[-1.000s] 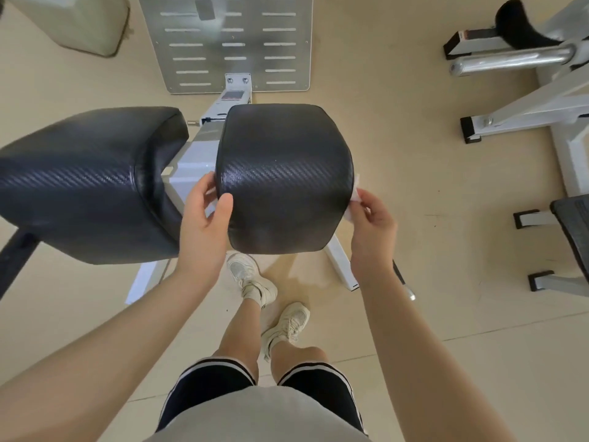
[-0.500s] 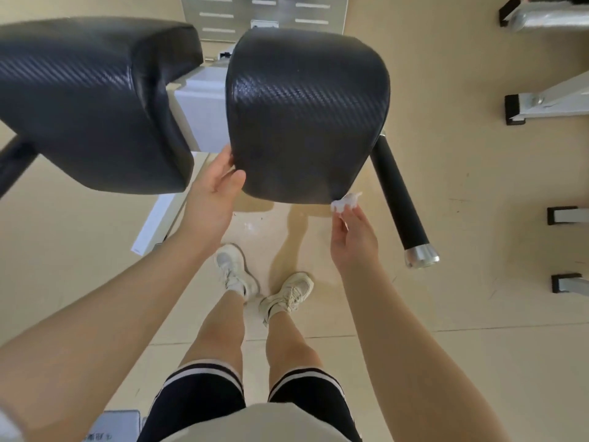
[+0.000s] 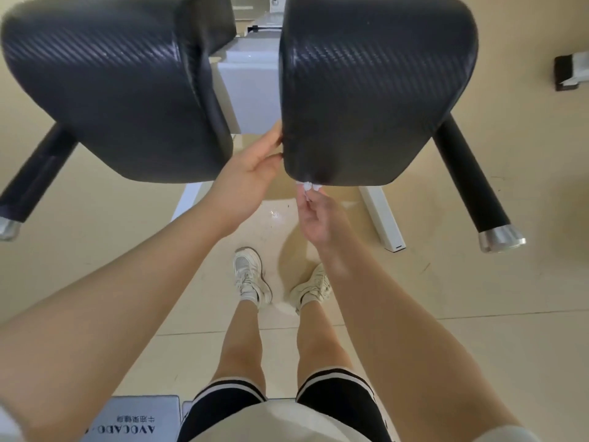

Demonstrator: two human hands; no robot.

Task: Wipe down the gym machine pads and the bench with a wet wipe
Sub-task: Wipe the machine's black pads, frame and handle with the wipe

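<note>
left hand point(image 3: 251, 173) fingertips hidden behind right pad point(image 3: 376, 90), wet wipe point(image 3: 307, 186) mostly hidden

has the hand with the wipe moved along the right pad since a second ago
Yes. The right hand with the wet wipe has gone from the right pad's right side round to its near bottom edge, close to the left corner.

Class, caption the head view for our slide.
Left hand steadies the right pad while right hand wipes its lower edge with a wet wipe.
</note>
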